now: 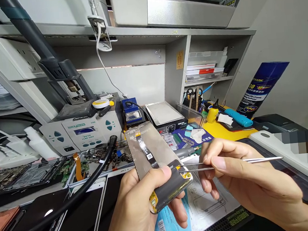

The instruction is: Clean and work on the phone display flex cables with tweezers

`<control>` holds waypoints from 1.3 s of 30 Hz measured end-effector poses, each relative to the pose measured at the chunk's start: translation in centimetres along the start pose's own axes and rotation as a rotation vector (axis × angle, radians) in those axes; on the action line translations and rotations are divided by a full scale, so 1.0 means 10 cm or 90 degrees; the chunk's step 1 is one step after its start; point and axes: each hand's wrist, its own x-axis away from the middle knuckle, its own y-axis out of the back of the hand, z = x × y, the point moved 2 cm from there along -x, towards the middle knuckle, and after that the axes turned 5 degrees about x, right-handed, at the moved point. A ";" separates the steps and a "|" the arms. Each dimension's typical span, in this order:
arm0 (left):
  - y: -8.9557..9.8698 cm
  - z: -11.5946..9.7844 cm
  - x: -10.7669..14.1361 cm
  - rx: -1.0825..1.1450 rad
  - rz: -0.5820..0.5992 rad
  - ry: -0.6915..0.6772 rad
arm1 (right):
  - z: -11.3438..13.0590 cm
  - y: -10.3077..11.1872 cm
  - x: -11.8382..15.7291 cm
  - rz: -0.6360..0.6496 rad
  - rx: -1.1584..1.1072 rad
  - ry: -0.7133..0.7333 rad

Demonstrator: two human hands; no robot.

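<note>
My left hand (145,199) grips a phone screen panel (159,147) by its lower end, its silvery back facing up, with the thumb pressed on the black section. A flex cable (146,150) with a small code label runs down the panel's back. Between the thumb and fingers of my right hand (228,163) is a pair of thin metal tweezers (260,159). The tweezer tips lie at the orange flex piece near the panel's lower right corner; whether they pinch it is too small to tell.
A grey rework station (83,130) stands behind at the left, its black hose (100,174) crossing the left foreground. Circuit boards (109,155) lie in a tray. A blue spray can (262,90) and yellow bottle (212,114) stand right. Several phones lie around.
</note>
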 end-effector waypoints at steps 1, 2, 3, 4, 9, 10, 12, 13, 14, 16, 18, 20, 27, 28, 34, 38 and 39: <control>0.01 0.00 0.00 -0.002 -0.003 0.005 | 0.00 0.00 0.00 0.005 0.000 0.001; 0.02 0.01 -0.01 -0.004 0.000 0.008 | 0.00 0.00 0.00 0.007 0.000 0.001; 0.03 0.02 -0.01 -0.006 0.006 0.010 | 0.01 0.00 0.00 0.008 0.000 0.002; 0.04 0.03 -0.02 -0.008 0.018 0.012 | 0.01 0.00 0.00 0.011 0.001 0.004; 0.07 0.04 -0.02 -0.022 0.045 0.034 | 0.04 0.00 -0.01 0.028 0.017 0.012; 0.06 0.03 -0.01 -0.022 0.034 0.034 | 0.05 0.00 -0.01 0.031 0.022 0.011; 0.05 0.01 0.01 -0.020 0.012 0.030 | 0.06 0.00 0.00 0.037 0.030 0.013; 0.04 0.01 0.01 -0.016 0.009 0.026 | 0.07 0.00 0.01 0.042 0.034 0.013; 0.03 0.01 0.01 -0.010 0.013 0.021 | 0.08 -0.01 0.02 0.046 0.039 0.012; 0.04 0.02 0.00 0.009 0.024 0.010 | 0.09 -0.02 0.03 0.053 0.049 0.012; 0.05 0.03 -0.02 0.015 0.031 0.004 | 0.09 -0.02 0.05 0.053 0.055 0.013; 0.09 0.04 -0.03 -0.015 0.016 -0.002 | 0.09 -0.03 0.06 0.045 0.048 0.018; 0.28 0.09 -0.04 -0.184 0.031 -0.060 | 0.05 0.03 0.01 0.002 -0.041 0.020; 0.30 0.10 -0.05 -0.194 0.039 -0.064 | 0.05 0.04 -0.01 -0.014 -0.052 0.031; 0.23 0.06 -0.07 -0.246 0.114 -0.120 | -0.02 0.03 -0.09 -0.084 0.044 0.061; 0.13 0.00 -0.09 -0.253 0.184 -0.157 | -0.04 -0.02 -0.04 0.040 0.163 -0.041; 0.12 -0.01 -0.09 -0.257 0.197 -0.155 | -0.04 -0.03 -0.02 0.067 0.183 -0.062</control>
